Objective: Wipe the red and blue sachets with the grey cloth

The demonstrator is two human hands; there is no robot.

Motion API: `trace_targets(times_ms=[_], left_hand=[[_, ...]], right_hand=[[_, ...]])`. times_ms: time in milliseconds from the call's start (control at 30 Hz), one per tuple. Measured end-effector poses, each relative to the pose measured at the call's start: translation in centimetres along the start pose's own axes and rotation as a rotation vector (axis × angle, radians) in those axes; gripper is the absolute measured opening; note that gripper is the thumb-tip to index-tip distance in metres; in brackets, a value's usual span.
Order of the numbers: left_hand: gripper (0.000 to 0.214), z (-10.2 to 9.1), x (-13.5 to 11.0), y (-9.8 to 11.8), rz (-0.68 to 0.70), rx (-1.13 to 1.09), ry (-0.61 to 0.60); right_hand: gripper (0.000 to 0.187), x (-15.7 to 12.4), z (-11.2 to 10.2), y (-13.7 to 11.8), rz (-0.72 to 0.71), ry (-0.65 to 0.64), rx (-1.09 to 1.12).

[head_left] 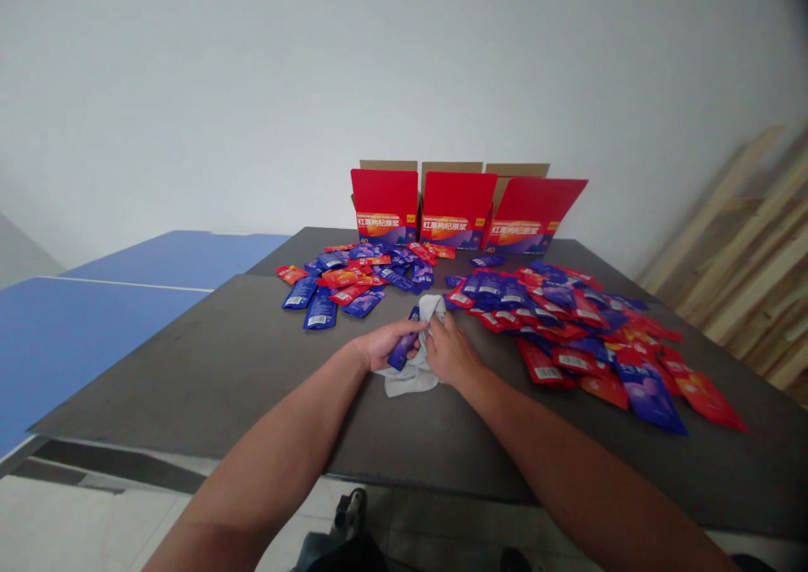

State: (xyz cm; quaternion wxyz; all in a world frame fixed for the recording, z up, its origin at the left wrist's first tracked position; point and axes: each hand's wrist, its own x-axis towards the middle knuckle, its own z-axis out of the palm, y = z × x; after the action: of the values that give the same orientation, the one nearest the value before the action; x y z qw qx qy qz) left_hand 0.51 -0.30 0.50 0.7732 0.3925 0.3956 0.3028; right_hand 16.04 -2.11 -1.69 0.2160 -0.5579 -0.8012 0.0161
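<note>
My left hand grips a blue foil sachet, which stands out from my fingers at a slant. My right hand presses a crumpled grey cloth against the sachet's upper part, with the cloth bunched between my hands. To the right lies a heap of mixed red and blue sachets, and a smaller scattered pile lies ahead on the left. Both piles are a little beyond my hands, and neither hand touches them.
Several open red cartons with printed Chinese labels stand in a row at the far edge of the dark grey table. A blue table adjoins on the left, and wooden boards lean against the wall on the right.
</note>
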Motion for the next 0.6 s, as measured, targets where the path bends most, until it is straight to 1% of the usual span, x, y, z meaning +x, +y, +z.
trace_targets(times_ms=[67, 167, 300, 367, 400, 467, 533, 567, 600], left_hand=[[0.014, -0.3, 0.0, 0.0, 0.018, -0.005, -0.020], [0.009, -0.7, 0.0, -0.1, -0.009, -0.012, -0.049], [0.015, -1.1, -0.1, 0.2, -0.087, -0.105, -0.096], [0.024, -1.2, -0.3, 0.5, -0.070, -0.197, -0.112], [0.028, -1.2, -0.3, 0.6, -0.025, -0.255, -0.114], [0.036, -1.4, -0.4, 1.1, 0.126, -0.392, -0.092], [0.036, -1.6, -0.4, 1.5, 0.284, -0.528, -0.007], [0.033, -1.7, -0.4, 1.7, 0.334, -0.582, 0.057], [0.028, -1.8, -0.4, 1.9, 0.353, -0.620, 0.123]], right_hand=[[0.036, 0.1, 0.2, 0.1, 0.030, 0.004, 0.032], [0.038, 0.3, 0.6, 0.3, 0.050, 0.029, 0.093], [0.043, 0.6, 0.9, 0.6, 0.068, 0.063, 0.186], [0.044, 0.7, 0.9, 0.7, 0.082, 0.046, 0.208], [0.045, 0.8, 1.0, 0.7, 0.085, 0.033, 0.214], [0.046, 1.0, 1.0, 0.8, 0.088, 0.008, 0.215], [0.048, 1.1, 1.0, 0.8, 0.091, -0.012, 0.204], [0.047, 1.2, 1.1, 0.8, 0.093, -0.019, 0.195], [0.045, 1.3, 1.1, 0.8, 0.094, -0.026, 0.187]])
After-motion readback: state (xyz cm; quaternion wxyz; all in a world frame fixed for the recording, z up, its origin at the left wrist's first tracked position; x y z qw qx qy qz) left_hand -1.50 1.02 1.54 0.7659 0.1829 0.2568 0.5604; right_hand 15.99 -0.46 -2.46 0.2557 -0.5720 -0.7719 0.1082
